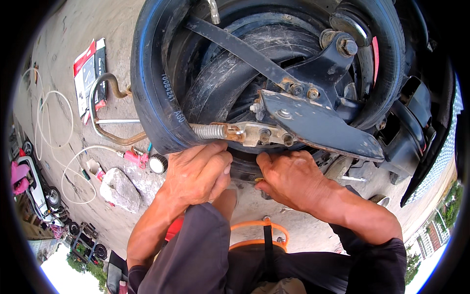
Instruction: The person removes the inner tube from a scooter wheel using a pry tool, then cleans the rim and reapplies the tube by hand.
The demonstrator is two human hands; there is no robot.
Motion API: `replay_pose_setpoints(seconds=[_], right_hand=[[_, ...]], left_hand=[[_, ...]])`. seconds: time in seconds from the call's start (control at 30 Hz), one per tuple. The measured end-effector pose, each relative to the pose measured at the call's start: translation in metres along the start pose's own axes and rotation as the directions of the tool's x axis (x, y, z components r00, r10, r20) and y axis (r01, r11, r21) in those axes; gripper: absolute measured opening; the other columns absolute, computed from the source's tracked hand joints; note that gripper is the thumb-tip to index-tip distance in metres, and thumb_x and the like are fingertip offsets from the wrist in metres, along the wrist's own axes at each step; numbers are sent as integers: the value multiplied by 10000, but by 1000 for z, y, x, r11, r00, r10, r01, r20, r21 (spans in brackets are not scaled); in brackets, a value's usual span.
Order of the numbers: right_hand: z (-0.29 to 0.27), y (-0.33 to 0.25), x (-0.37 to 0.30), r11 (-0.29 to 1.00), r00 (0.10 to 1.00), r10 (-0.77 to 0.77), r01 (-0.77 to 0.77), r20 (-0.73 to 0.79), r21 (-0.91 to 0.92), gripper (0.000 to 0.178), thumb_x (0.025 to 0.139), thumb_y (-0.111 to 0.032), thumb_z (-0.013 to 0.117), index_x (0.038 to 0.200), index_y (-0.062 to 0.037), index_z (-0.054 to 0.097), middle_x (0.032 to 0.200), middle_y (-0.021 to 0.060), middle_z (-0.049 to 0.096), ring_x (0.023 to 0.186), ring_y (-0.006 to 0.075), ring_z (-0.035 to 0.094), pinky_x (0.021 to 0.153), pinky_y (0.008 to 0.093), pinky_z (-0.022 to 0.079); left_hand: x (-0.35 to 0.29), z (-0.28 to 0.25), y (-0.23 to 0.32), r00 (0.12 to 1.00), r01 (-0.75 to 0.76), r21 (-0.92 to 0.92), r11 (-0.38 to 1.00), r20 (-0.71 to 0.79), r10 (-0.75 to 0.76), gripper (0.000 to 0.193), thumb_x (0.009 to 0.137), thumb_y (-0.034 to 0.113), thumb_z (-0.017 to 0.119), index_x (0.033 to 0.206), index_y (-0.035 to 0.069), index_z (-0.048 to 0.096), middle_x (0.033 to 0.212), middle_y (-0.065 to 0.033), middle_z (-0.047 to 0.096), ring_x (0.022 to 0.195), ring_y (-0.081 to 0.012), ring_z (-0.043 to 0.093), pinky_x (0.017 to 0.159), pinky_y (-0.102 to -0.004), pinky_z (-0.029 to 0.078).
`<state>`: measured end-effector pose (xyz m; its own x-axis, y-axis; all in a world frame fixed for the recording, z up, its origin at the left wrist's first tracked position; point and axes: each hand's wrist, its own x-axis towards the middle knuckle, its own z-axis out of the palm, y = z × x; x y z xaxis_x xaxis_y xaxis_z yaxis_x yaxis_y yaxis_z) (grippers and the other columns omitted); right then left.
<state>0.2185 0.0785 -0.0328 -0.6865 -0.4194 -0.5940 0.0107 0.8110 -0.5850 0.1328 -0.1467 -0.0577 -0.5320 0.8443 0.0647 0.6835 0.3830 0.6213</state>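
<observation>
- Here's the black inner tube (pixel 152 83), blue line running along it, looped down the upper-left part of the frame and up again at the upper right, draped around the wheel's tyre (pixel 220 85).
- Down at centre, the left hand (pixel 198 171) is in close, fingers bent in at the tube's lower end, just under the coil spring (pixel 209 131); the fingertips are hidden, so I can't tell what they grip.
- Just to its right, the right hand (pixel 293 176) works at the wheel's lower edge, fingers curled and thumb apart below; whether it's clamped on anything, I can't tell.
- Above that right hand, a dark flat plate (pixel 318 130) slants across, bolted on, with a metal strap (pixel 240 51) reaching toward the upper left.
- Over at left, a bent rusty bar (pixel 98 130) curves out, a red-and-white package (pixel 87 81) lying behind it.
- Lower down on the left: a red inflator (pixel 134 158) with its round gauge (pixel 157 163) and pale hose (pixel 81 152), near a grey stone (pixel 120 190).
- And at bottom centre, an orange tubular frame (pixel 281 230) shows near the person's legs.
</observation>
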Motion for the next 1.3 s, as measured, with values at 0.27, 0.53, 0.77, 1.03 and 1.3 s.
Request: replay_pose_setpoints(seconds=[0.27,0.53,0.77,1.03,1.3], right_hand=[[16,2,-5,998,972,-35,44,-233,35,370,831,-232,769,1008,23,567,836,182,658,804,374,675,754,445,527],[26,12,0,990,922,-138,124,-363,-61,441,804,-340,799,1055,-29,614,815,159,666,770,363,670,704,446,519],[25,-2,4,995,956,66,-86,-285,-58,534,745,-403,840,1069,-28,640,840,182,703,807,400,681,717,473,521],[10,-27,13,964,950,256,-265,-176,-30,528,714,-306,868,1051,36,648,886,260,694,865,422,687,766,473,518],[17,-22,2,976,946,216,-205,-242,67,635,708,-335,888,1135,62,636,899,267,682,878,430,691,760,455,518]], left_hand=[[-45,19,7,922,217,37,976,-337,-192,362,803,71,767,1121,66,594,1209,-145,578,1141,-278,516,1011,-424,385],[-74,55,-9,616,346,-938,8,221,-756,618,939,346,703,1368,-10,435,1242,-128,563,1168,-211,520,1062,-362,383],[-53,50,-17,743,237,-971,43,152,-652,814,883,470,737,1402,-74,422,1295,-171,579,1224,-233,538,1072,-382,394],[-8,41,-44,718,67,-996,-63,92,-690,775,804,314,840,1340,-109,473,1185,-167,635,1093,-204,613,962,-329,480],[2,31,-33,659,79,-994,-78,111,-744,472,827,128,763,1192,-94,563,1015,-125,698,903,-180,678,825,-324,546]])
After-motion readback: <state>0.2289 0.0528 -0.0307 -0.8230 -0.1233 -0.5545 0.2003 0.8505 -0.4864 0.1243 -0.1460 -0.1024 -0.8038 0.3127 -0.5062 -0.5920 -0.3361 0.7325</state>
